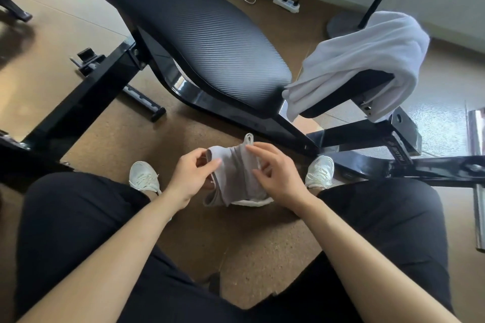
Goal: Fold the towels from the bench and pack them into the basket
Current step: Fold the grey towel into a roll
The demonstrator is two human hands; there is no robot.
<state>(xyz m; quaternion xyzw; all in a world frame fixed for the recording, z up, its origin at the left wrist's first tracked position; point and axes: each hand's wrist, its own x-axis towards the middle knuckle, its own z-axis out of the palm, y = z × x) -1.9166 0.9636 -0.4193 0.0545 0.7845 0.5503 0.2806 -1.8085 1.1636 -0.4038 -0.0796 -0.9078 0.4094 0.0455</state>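
Note:
I hold a small grey towel (pixel 234 173) with a hanging loop at its top, bunched between both hands above the floor, in front of my knees. My left hand (pixel 189 178) pinches its left edge. My right hand (pixel 275 173) grips its right side with fingers curled over the cloth. A white edge shows under the grey cloth. A larger white towel (pixel 362 60) is draped over the seat pad at the right end of the black weight bench (pixel 204 42). No basket is in view.
The bench's black steel frame (pixel 367 136) runs across the floor ahead of my feet in white shoes (pixel 143 176). A power strip (pixel 286 2) with coiled cables lies by the far wall. A pole on a round stand base (pixel 341 25) rises behind the white towel.

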